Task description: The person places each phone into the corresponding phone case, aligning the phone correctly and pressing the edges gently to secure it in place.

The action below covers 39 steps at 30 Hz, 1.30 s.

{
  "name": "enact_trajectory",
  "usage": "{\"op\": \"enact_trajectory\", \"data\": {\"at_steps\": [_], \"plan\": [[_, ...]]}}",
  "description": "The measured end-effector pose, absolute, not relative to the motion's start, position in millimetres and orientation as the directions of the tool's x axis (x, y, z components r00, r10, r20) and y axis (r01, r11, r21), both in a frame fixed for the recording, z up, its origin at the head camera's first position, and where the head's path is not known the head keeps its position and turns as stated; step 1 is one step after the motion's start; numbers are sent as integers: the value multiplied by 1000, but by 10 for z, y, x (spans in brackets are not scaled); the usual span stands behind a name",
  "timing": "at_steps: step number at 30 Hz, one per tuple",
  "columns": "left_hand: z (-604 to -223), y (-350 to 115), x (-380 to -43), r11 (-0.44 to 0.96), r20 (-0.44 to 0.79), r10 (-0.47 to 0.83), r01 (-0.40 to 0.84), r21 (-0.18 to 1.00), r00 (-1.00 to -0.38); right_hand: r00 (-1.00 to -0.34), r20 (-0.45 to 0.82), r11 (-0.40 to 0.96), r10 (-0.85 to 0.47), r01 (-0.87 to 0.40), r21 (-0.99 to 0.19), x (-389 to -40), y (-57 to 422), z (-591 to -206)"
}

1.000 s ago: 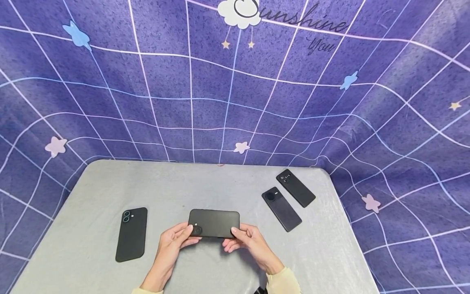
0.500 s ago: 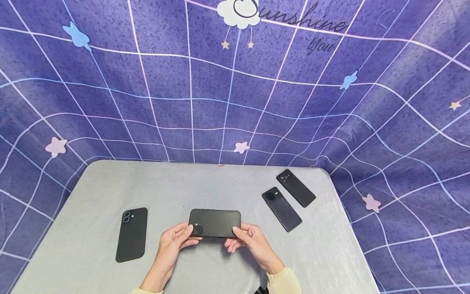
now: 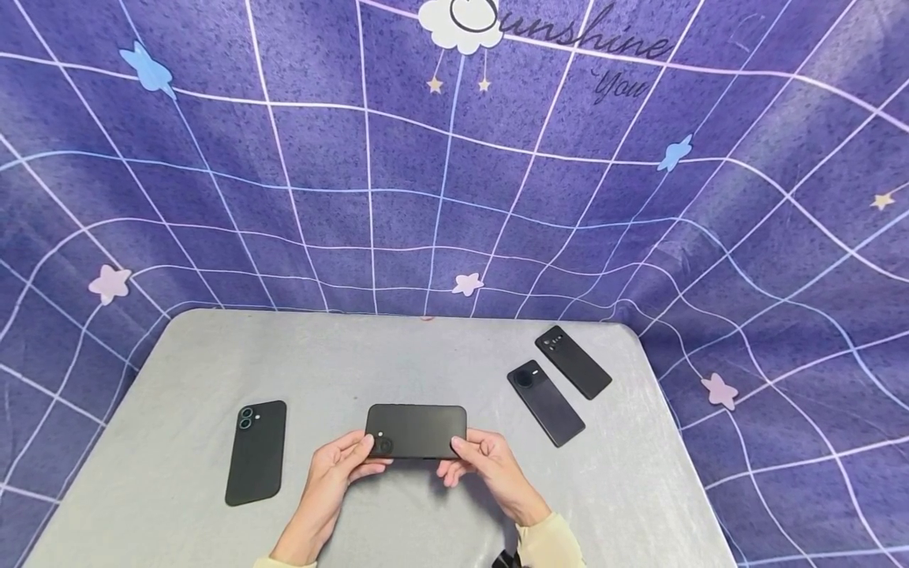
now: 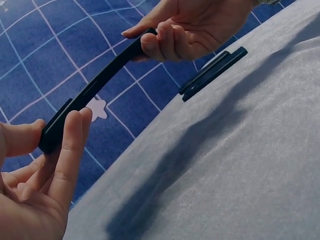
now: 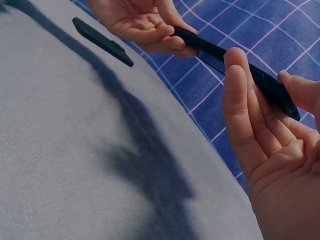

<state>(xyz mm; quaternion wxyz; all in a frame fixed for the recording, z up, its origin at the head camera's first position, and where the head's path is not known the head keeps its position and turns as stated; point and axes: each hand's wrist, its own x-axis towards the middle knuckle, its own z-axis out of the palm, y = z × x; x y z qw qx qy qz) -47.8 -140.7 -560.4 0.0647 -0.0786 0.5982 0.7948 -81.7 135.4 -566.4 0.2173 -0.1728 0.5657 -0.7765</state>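
Both hands hold a black smartphone (image 3: 424, 430) sideways over the front middle of the table, its back and camera lenses facing up. My left hand (image 3: 337, 465) pinches the lens end, thumb on top and fingers beneath. At the opposite end, my right hand (image 3: 495, 469) grips it the same way, its thumb near the front corner. Both wrist views show the smartphone (image 4: 102, 77) nearly edge-on and raised off the cloth, a dark shadow below. In the right wrist view a bluish strip of its underside shows beside the left hand (image 5: 135, 25).
Left of the hands lies another black phone (image 3: 257, 457), lenses up. Two more, a dark phone (image 3: 547, 404) with a round camera and a black phone (image 3: 574, 363), lie slanted at the right back. A grey cloth covers the table (image 3: 341, 355); a purple patterned curtain (image 3: 398, 197) surrounds it.
The smartphone and right hand have shifted very slightly to the right. Both hands keep the same grip, and the other phones stay where they were.
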Motion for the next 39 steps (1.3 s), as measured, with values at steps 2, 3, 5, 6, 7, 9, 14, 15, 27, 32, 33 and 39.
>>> {"op": "enact_trajectory", "data": {"at_steps": [2,3,5,6,7,9,14,15,27,32,33,39], "plan": [[-5605,-1407,-476,-277,-205,8,-199,940,-979,-844,30,-269,-535,137,-953,-818,1356,-5666],[-5606,-1405,-475,-277,-205,8,-199,940,-979,-844,29,-268,-535,138,-954,-820,1357,-5670],[-5614,-1400,-474,-276,-206,2,-199,940,-978,-845,25,-264,-534,139,-955,-823,1360,-5680],[-5619,-1395,-474,-275,-208,-2,-199,940,-978,-846,20,-260,-532,141,-955,-825,1361,-5683],[-5623,-1391,-474,-275,-209,-6,-199,941,-978,-848,13,-255,-530,145,-956,-828,1363,-5689],[-5633,-1381,-473,-271,-212,-13,-201,941,-977,-852,-3,-241,-523,152,-958,-833,1367,-5701],[-5648,-1369,-467,-261,-227,-21,-214,941,-974,-865,-58,-191,-498,175,-966,-835,1381,-5714],[-5648,-1367,-466,-259,-229,-20,-217,941,-973,-869,-71,-176,-489,178,-968,-836,1382,-5713],[-5661,-1339,-408,-240,-246,46,-249,938,-968,-942,-185,-42,-280,204,-978,-924,1377,-5668],[-5673,-1348,-410,-256,-218,82,-232,938,-973,-940,-198,-103,-277,234,-967,-923,1364,-5666],[-5675,-1351,-413,-255,-211,91,-228,940,-973,-940,-201,-107,-274,238,-965,-919,1361,-5670],[-5702,-1381,-416,-224,-201,133,-227,948,-971,-939,-203,-104,-277,239,-965,-897,1345,-5688]]}}
